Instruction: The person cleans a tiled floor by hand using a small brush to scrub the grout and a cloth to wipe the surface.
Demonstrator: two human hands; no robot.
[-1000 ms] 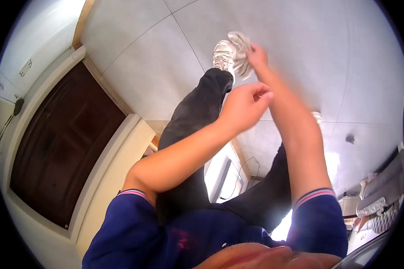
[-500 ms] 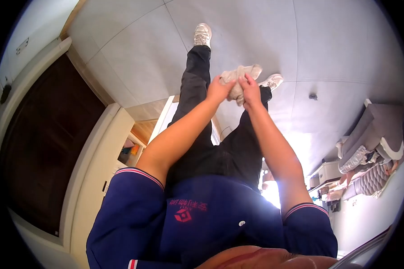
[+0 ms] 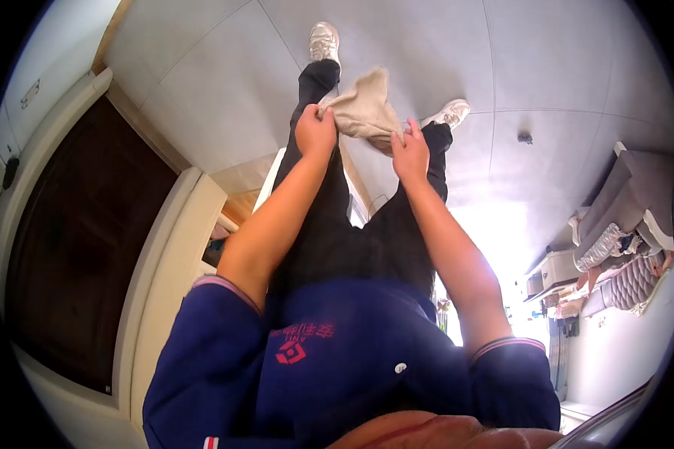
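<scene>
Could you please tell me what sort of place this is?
Probably a room in a home: it has a dark door, a tiled floor and what looks like a grey sofa.

Wrinkled beige cloth (image 3: 363, 108), partly spread, stretches between left hand (image 3: 316, 135) and right hand (image 3: 412, 155), one corner pointing forward.

Bright frame. Strong light right of the black trousers (image 3: 352, 258): the tiled floor (image 3: 498, 228) there is blown out to white (bit of flare on the right forearm (image 3: 468, 258) too). Beige cloth (image 3: 365, 108) well lit, folds readable. Dark brown door (image 3: 90, 243) left of the trousers goes murky. Heavy fisheye bowing, black corners; clutter (image 3: 629, 277) far right of the trousers is soft.
</scene>
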